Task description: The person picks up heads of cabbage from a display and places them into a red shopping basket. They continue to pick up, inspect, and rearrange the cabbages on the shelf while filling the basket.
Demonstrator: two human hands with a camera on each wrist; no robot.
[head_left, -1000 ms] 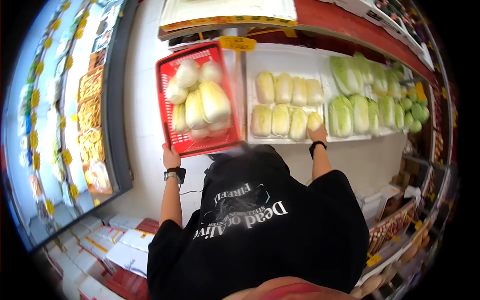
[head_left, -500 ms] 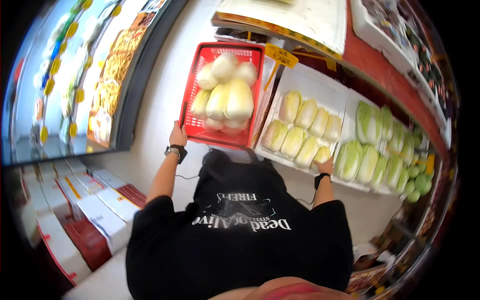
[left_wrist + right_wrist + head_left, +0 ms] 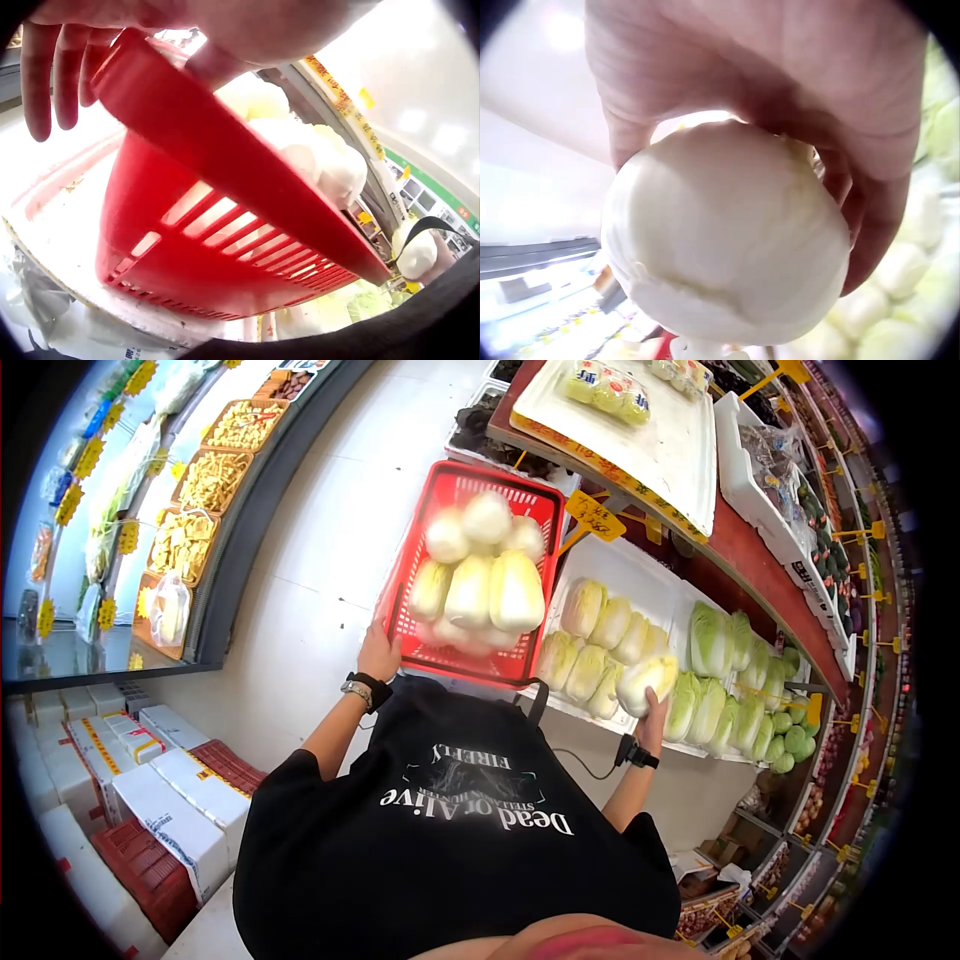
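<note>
My left hand (image 3: 378,652) grips the near left corner of a red shopping basket (image 3: 195,120), thumb over the rim and fingers down outside. Pale yellow napa cabbages (image 3: 470,592) lie in the basket, with rounded white heads (image 3: 487,517) behind them and more beneath. My right hand (image 3: 655,725) holds another napa cabbage (image 3: 640,682) above the near right end of a white foam tray. In the right wrist view, thumb and fingers curve round opposite sides of this cabbage (image 3: 720,225), its smooth white end towards the camera.
Two rows of yellowish napa cabbages (image 3: 592,660) fill the foam tray; greener ones (image 3: 712,640) lie to its right. A yellow price sign (image 3: 597,517) stands between basket and tray. A refrigerated shelf (image 3: 240,550) runs along the left, and white boxes (image 3: 165,815) are stacked behind it.
My right hand has lifted the napa cabbage from the tray's near right corner, raising it above the others. My left hand stays on the basket. The head view has turned and shifted.
</note>
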